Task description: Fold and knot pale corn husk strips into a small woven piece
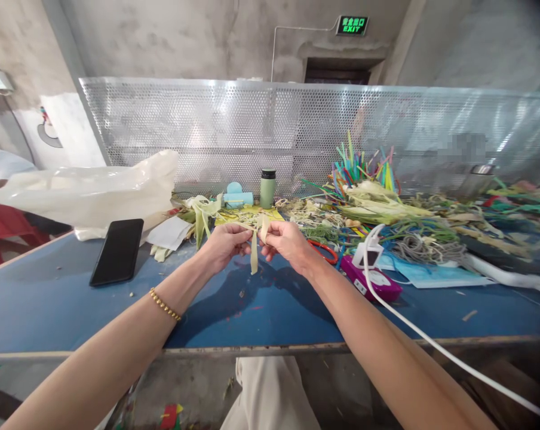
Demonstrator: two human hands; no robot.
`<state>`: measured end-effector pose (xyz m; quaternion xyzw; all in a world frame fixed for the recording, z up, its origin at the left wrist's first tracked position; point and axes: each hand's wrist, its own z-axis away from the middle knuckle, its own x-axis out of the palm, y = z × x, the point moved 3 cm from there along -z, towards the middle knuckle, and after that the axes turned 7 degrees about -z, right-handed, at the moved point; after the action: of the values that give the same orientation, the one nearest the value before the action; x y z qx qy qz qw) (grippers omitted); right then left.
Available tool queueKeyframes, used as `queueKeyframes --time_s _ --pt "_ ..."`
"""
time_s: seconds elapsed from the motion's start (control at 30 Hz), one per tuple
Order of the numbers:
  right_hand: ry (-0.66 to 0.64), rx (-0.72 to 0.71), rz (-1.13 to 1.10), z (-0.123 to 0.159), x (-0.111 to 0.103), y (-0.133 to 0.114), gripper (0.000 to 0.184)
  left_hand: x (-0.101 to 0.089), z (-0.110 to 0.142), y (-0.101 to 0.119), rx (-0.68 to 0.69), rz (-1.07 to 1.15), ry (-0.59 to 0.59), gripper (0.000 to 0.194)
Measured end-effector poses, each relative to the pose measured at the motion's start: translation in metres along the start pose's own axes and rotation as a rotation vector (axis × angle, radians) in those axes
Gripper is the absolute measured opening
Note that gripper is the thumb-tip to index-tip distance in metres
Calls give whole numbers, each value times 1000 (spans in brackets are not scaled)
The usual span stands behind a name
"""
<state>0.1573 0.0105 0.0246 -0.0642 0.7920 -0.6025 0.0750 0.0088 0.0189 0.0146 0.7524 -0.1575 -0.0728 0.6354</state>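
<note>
A pale green strip of corn husk (254,254) hangs between my two hands above the blue table. My left hand (226,243) pinches it between thumb and fingers. On the other side my right hand (284,240) is closed on the same husk, with a loop of it (264,228) standing up by the fingertips. The fingertips of both hands nearly meet. Behind them lie loose husk pieces (206,210) and a yellow sheet (276,216) with scraps on it.
A black phone (116,252) and white paper (169,232) lie left. Behind stand a green bottle (267,188) and a perforated metal screen (234,119). A purple power strip (375,283) with a white cable (413,325) sits right, near heaped husks (377,200). A person (5,164) is far left.
</note>
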Motion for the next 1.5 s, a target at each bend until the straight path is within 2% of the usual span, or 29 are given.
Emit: queueKeyframes --time_s 0.17,0.4,1.03,1.27,1.4,1.5 --pt "-23 -66 55 0 -1 -1 4 -1 0 -2 -19 28 32 19" --pt "-70 -120 -8 0 -3 -2 6 2 2 2 -35 119 -12 14" --pt "-65 -80 -97 2 2 -3 6 5 3 3 20 185 -72 18" --pt "11 -54 13 0 1 1 14 4 0 3 47 85 -108 23" --pt "173 -206 231 -1 -6 -6 15 -2 -3 0 90 19 -20 26" --pt "148 -271 261 1 -5 -10 12 -5 -4 1 135 -23 75 28"
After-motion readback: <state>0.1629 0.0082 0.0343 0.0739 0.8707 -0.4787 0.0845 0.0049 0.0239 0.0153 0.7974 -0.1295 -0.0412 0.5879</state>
